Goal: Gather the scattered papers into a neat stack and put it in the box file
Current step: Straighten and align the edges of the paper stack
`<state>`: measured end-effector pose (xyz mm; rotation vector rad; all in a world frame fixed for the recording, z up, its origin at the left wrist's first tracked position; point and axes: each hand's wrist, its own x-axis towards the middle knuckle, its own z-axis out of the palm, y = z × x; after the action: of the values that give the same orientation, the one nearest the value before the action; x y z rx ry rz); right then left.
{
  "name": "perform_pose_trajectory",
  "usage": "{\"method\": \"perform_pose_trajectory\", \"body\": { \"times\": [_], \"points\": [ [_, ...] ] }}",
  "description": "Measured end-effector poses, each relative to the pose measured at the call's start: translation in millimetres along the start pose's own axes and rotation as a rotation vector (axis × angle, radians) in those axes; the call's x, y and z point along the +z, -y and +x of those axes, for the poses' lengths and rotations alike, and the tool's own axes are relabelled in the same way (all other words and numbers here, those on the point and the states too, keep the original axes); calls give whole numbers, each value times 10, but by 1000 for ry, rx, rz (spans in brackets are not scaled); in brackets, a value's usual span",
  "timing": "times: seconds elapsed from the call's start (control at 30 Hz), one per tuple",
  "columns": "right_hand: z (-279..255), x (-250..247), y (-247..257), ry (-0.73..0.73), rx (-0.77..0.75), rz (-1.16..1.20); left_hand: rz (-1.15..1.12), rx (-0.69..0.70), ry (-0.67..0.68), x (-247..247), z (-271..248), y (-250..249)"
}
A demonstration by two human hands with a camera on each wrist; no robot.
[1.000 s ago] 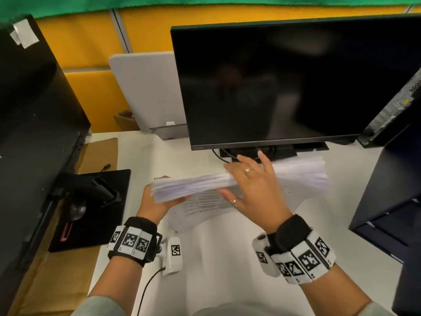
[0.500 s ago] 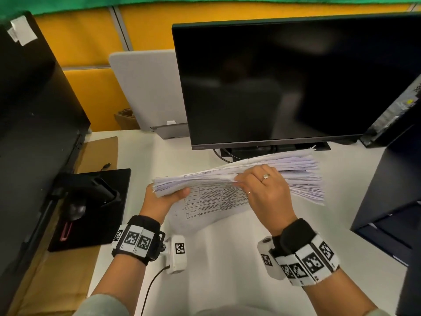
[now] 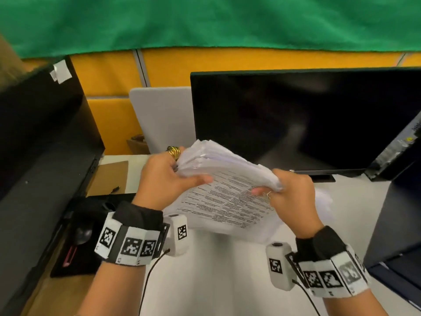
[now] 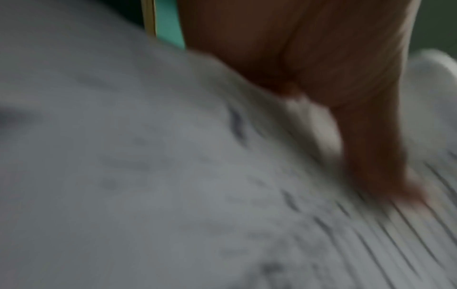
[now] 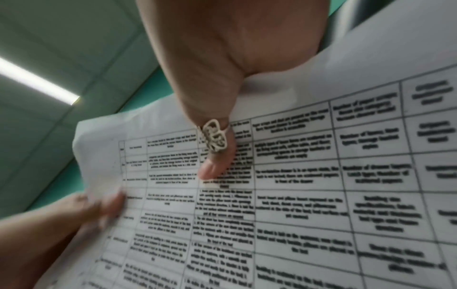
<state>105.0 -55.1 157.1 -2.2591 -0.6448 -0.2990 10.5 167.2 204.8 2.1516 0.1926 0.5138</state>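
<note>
Both grips pinching a thick stack of papers (image 3: pixel 227 185) at centre frame, left hand (image 3: pixel 166 179) and right hand (image 3: pixel 291 192) at opposite ends, stack tilted, printed table facing up, edges uneven.

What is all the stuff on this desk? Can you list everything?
Stack of papers: one thick bundle, white with printed tables, tilted above the desk between both hands.
Loose papers: a few, white, on the desk behind the right hand.
Monitor: one, black, screen off, at the back.
Desk: one, white.
Grey panel: one, left of the monitor.
Black mat: one, left side, with a black spoon on it.
Computer tower: one, black, far right.
Green cloth: one, along the top.
Wrist bands: two, black and white.
Left hand: grip on the stack's left edge.
Right hand: grip on its right edge.
</note>
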Motion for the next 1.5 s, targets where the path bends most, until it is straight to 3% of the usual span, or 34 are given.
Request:
{"method": "perform_pose_trajectory", "body": {
  "times": [0.03, 0.1, 0.17, 0.2, 0.27, 0.33, 0.47, 0.53, 0.67, 0.93, 1.13, 1.23, 1.33, 1.5],
  "points": [
    [17, -34, -7, -28, 64, 147, 150, 55, -47, -76, 39, -6],
    [39, -144, -36, -63, 180, 424, 304, 99, -264, -155, 80, 65],
    [27, -205, -96, -60, 232, 658, 191, 25, -485, -94, 79, 255],
    [5, -201, -127, -55, 251, 754, 28, -41, -475, -13, 63, 336],
    [-48, -136, -202, -58, 295, 886, -363, -149, -280, 207, -2, 382],
    [-108, -55, -253, -54, 332, 950, -563, -156, -122, 396, -86, 314],
    [-235, 4, -369, 81, 316, 966, -590, -127, -105, 510, -180, 335],
    [-287, -3, -433, 147, 306, 914, -569, -181, -99, 571, -212, 444],
    [-289, -33, -416, 109, 272, 900, -474, -197, -96, 707, -234, 494],
    [-178, -42, -335, 52, 268, 904, -536, -215, -56, 621, -134, 469],
    [-161, -74, -244, -38, 223, 973, -545, -16, -122, 517, -157, 213],
    [-118, -21, -192, -41, 239, 981, -494, 0, -118, 573, -126, 83],
    [-100, -62, -234, -86, 241, 1013, -560, -28, -222, 564, -69, 70],
    [-86, -42, -238, 13, 216, 1022, -457, -10, -263, 573, -42, 132]
  ]
}}
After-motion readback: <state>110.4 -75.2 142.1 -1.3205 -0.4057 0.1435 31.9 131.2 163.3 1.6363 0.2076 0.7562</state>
